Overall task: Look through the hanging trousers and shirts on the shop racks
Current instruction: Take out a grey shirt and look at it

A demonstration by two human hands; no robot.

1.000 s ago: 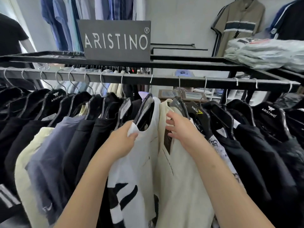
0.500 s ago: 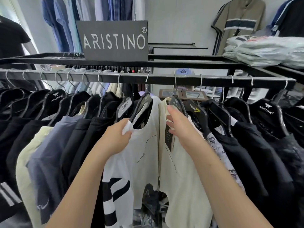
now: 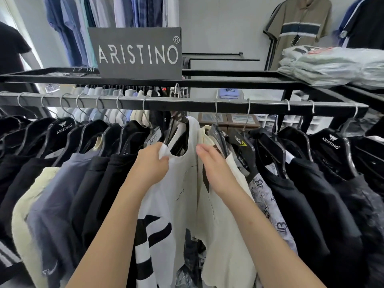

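Hung from a dark rail (image 3: 187, 104) running left to right across the view: a packed row of shirts on black hangers, each garment hanging straight down, long axis vertical, shoulders edge-on and fanned toward the camera. To the left, black tops, a pale yellow shirt (image 3: 22, 215) and a grey-blue shirt (image 3: 54, 204); to the right, a patterned grey shirt (image 3: 268, 204) and more black ones. Parted at the middle of the rail, a white shirt (image 3: 174, 196) with black stripes low on its front and a cream shirt (image 3: 226, 225) just beside it, a narrow gap between the two.

Left hand (image 3: 149, 167) closed on the white shirt's collar, fingers (image 3: 164, 161) curled and pinching the fabric at the neckline. Right hand (image 3: 214, 165) laid on the cream shirt's shoulder near its hanger (image 3: 218, 136), fingers only loosely bent and pressing the cloth; cannot tell whether anything is truly gripped.

Above the rail, a black shelf frame (image 3: 228, 80) carrying a dark sign (image 3: 137, 51) reading ARISTINO, upright and facing the camera, and at the right end a stack of folded pale garments (image 3: 332, 65) in clear wrapping. On the far wall, more hanging shirts, among them an olive polo (image 3: 299, 28) with a dark chest stripe.
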